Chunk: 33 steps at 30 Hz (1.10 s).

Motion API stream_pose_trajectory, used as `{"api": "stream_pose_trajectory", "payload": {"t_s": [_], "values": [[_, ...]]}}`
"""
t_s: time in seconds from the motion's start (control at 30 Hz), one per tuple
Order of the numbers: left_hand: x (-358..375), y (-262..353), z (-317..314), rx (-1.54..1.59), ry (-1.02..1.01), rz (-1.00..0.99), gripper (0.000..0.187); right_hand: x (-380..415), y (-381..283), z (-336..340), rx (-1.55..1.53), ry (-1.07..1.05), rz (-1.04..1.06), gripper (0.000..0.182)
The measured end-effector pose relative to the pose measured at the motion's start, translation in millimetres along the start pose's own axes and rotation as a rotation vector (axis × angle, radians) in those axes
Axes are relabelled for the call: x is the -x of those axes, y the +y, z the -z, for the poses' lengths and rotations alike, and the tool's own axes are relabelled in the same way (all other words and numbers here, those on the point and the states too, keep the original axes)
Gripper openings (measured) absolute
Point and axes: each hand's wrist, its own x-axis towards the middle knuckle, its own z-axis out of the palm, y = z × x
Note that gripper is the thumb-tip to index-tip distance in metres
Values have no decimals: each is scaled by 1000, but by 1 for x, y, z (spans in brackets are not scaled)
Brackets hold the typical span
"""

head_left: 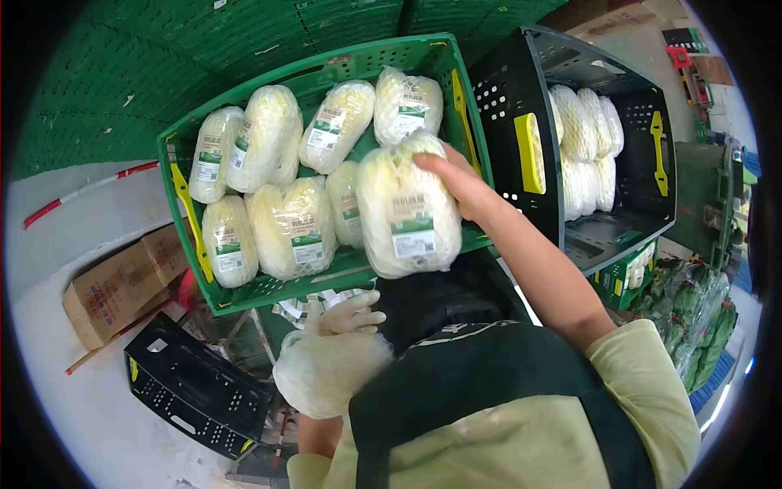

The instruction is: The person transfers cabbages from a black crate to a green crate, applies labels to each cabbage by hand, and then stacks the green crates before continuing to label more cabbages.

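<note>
Right hand (pixel 450 173): gripping wrapped cabbage (pixel 410 218) by its top end, above green crate's (pixel 326 75) near edge | Left hand (pixel 349 314): below that edge, fingers part-extended at white bundle (pixel 330 375); grip cannot be told | Risk: slick wrapping under one-handed hold could slip, bruising cabbage against crate rim.

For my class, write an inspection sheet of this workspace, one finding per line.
Surface: green crate in front; worktop below mostly hidden.
Job's things: labelled, wrapped cabbages in the crate; more white-netted produce in the black crate.
Clutter: cardboard box and another black crate at lower left.
Hands: right hand grips a wrapped cabbage; left hand, seemingly gloved, has fingers spread.
Cables: nothing seen.
Surroundings: leafy greens at far right.
</note>
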Motion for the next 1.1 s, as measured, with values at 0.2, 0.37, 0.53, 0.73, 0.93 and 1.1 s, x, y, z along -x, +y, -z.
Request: {"api": "stream_pose_trajectory", "payload": {"t_s": [0.2,0.37,0.53,0.73,0.93,1.1], "values": [[13,-20,15,-297,-41,-299,33,-74,67,-3,311,38,13,63],[-9,-23,69,-167,-88,-225,41,-88,67,3,795,105,266,68],[-40,-21,63,125,-54,-166,58,4,59,-38,857,61,387,66],[-78,14,-67,-295,86,-38,68,71,15,-33,423,-86,53,96],[-124,17,-83,-1489,130,-673,65,37,10,21,663,496,128,93],[-178,3,-43,-2257,474,-861,80,-14,53,41,853,535,-179,101]]}}
